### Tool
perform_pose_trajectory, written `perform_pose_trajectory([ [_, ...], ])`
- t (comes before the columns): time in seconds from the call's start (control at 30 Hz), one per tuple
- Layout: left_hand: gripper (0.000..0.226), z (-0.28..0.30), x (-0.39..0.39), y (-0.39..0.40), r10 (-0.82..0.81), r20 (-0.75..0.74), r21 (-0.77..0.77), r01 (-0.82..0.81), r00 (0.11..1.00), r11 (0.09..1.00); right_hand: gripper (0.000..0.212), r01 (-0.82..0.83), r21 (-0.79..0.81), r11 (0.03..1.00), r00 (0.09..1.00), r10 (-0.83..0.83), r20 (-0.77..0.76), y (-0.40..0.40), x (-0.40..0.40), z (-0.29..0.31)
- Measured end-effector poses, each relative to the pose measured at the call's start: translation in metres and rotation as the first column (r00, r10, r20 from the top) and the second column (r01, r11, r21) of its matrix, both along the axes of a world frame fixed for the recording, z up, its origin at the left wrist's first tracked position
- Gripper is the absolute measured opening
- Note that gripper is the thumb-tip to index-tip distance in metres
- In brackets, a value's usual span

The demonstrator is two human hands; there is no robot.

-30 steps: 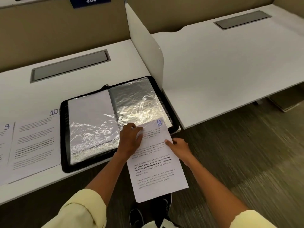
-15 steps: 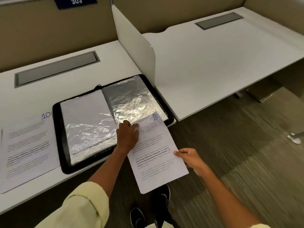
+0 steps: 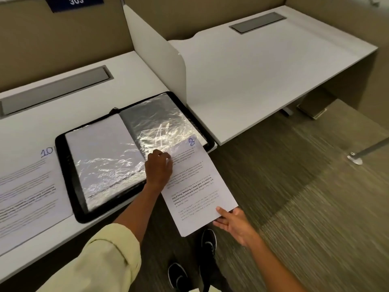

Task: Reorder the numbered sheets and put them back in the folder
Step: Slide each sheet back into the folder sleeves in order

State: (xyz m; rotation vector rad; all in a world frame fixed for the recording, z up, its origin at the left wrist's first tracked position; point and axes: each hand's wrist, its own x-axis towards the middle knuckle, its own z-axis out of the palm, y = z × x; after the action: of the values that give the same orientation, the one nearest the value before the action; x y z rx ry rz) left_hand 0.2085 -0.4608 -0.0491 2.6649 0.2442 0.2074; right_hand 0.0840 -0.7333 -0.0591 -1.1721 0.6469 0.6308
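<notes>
A black folder lies open on the white desk, its clear plastic sleeves shining. The sheet numbered 8 slants from the right-hand sleeve out over the desk's front edge; its top part sits inside the sleeve. My left hand holds the bottom edge of that sleeve beside the sheet's upper left part, fingers curled. My right hand pinches the sheet's lower right corner, thumb on top. The sheet numbered 10 lies flat on the desk to the left of the folder.
A white divider panel stands right behind the folder, between this desk and a second white desk on the right. Each desk has a grey cable hatch. Carpet and my black shoes show below.
My right hand has slid down the sheet's right edge from its middle to the lower corner. The number 8 now shows under the plastic. The camera has turned right; sheet 9 is out of view.
</notes>
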Motion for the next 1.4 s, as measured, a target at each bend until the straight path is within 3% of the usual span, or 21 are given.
perform_pose_trajectory([
  [0.2,0.002,0.005,-0.001,-0.005,0.020,0.046,-0.128,-0.014,0.999,0.992,0.025,0.013,-0.099,0.995,0.996,-0.004,0.093,0.022,-0.007,0.005],
  [0.4,0.005,0.005,-0.001,-0.002,0.002,0.089,-0.231,0.018,0.996,0.973,0.016,0.053,-0.147,0.988,0.996,-0.042,0.080,0.024,0.012,0.018],
  [0.67,0.017,0.006,-0.001,-0.003,-0.036,0.102,-0.282,0.064,0.994,0.957,0.014,0.010,-0.172,0.985,0.995,0.007,0.102,0.035,0.044,0.027],
  [0.83,0.011,0.003,0.001,-0.001,-0.020,0.111,-0.286,0.052,0.994,0.957,0.014,0.016,-0.190,0.982,0.994,0.005,0.112,0.045,0.063,0.035],
  [1.4,0.006,-0.006,0.005,-0.004,0.016,0.112,-0.307,0.020,0.994,0.952,0.032,0.061,-0.022,0.998,0.997,-0.060,0.040,0.056,0.044,0.016],
])
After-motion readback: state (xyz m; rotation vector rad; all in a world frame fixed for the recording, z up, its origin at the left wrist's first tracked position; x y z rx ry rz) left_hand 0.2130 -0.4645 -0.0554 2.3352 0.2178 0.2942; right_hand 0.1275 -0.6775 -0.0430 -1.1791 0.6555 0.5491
